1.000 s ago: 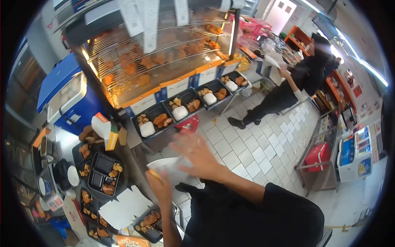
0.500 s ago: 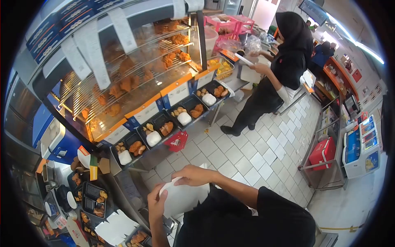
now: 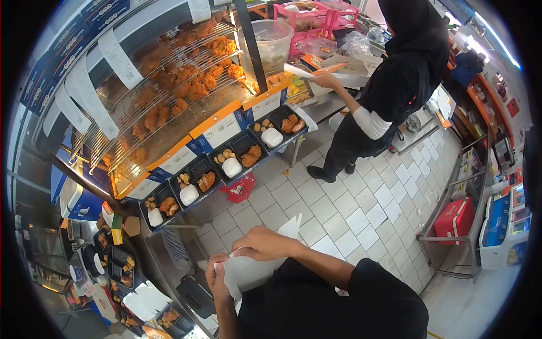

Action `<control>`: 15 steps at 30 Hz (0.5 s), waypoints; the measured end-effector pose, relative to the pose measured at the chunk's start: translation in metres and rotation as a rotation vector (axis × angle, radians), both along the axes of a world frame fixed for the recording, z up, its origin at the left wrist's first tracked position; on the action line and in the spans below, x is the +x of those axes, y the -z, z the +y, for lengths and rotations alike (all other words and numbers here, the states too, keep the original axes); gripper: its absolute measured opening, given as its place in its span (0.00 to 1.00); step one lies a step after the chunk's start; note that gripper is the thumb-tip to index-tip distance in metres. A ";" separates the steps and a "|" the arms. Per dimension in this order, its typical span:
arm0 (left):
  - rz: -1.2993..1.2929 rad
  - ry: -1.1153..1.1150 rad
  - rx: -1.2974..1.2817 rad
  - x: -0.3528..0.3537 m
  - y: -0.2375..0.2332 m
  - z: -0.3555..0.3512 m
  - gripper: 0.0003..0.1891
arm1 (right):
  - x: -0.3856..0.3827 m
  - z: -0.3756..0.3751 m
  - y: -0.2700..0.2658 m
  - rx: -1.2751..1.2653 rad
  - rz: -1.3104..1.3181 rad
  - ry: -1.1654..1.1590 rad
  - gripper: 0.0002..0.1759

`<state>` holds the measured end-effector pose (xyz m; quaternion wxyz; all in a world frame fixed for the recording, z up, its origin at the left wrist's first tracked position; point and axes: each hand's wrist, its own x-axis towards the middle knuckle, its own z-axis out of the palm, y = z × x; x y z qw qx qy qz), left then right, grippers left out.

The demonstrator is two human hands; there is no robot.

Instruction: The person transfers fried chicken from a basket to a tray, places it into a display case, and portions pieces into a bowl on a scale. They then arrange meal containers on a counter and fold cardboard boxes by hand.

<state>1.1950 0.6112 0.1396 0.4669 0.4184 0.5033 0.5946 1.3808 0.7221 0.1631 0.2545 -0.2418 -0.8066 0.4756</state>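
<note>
Thin white paper sheets [image 3: 251, 272] are held in front of my body, with their far corner sticking out over the tiled floor. My left hand [image 3: 218, 278] grips the sheets at their left edge, fingers closed. My right hand [image 3: 265, 244] pinches their upper edge, its fingertips close beside those of the left hand. Along the counter ahead stand several black trays, each with fried chicken [image 3: 251, 155] and a white rounded bundle [image 3: 232, 167]. Another white sheet [image 3: 148, 300] with jagged edges lies at lower left.
A heated display case [image 3: 217, 120] holds fried chicken on wire racks, with paper receipts [image 3: 119, 59] hanging across it. A co-worker in black [image 3: 409, 73] stands by the far counter, holding a white sheet-like item. A red box [image 3: 453, 217] sits on the right-hand cart.
The whole view has shifted. My hands have drawn closer together on the paper's edge. The co-worker now reaches the white item forward with an extended arm.
</note>
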 end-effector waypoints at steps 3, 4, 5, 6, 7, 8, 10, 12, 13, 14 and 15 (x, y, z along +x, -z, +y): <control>0.095 -0.040 -0.202 0.006 -0.020 0.000 0.13 | 0.006 -0.001 -0.008 0.091 -0.024 0.029 0.12; 0.135 -0.013 -0.180 0.007 -0.025 0.002 0.13 | 0.007 0.000 -0.012 0.108 -0.034 0.035 0.11; 0.173 0.014 -0.156 0.008 -0.029 0.004 0.12 | 0.009 0.002 -0.015 0.127 -0.046 0.040 0.11; 0.210 0.041 -0.130 0.010 -0.030 0.005 0.12 | 0.012 0.004 -0.015 0.104 -0.026 -0.002 0.11; 0.188 0.036 -0.121 0.013 -0.029 0.004 0.11 | 0.015 0.008 -0.014 0.085 -0.005 -0.042 0.11; 0.167 0.035 -0.112 0.015 -0.026 0.004 0.10 | 0.017 0.011 -0.012 0.064 0.017 -0.079 0.11; 0.123 0.034 -0.081 0.019 -0.022 0.002 0.10 | 0.021 0.014 -0.008 0.041 0.071 -0.116 0.10; 0.074 0.035 -0.024 0.027 -0.018 0.003 0.10 | 0.026 0.018 -0.003 0.021 0.112 -0.120 0.10; 0.057 0.030 -0.021 0.033 -0.017 0.001 0.10 | 0.027 0.018 0.000 0.005 0.127 -0.105 0.09; 0.040 0.024 -0.018 0.039 -0.016 0.000 0.10 | 0.028 0.017 0.002 -0.010 0.143 -0.091 0.09; 0.023 0.017 -0.015 0.043 -0.015 -0.002 0.10 | 0.029 0.017 0.002 -0.021 0.122 -0.050 0.09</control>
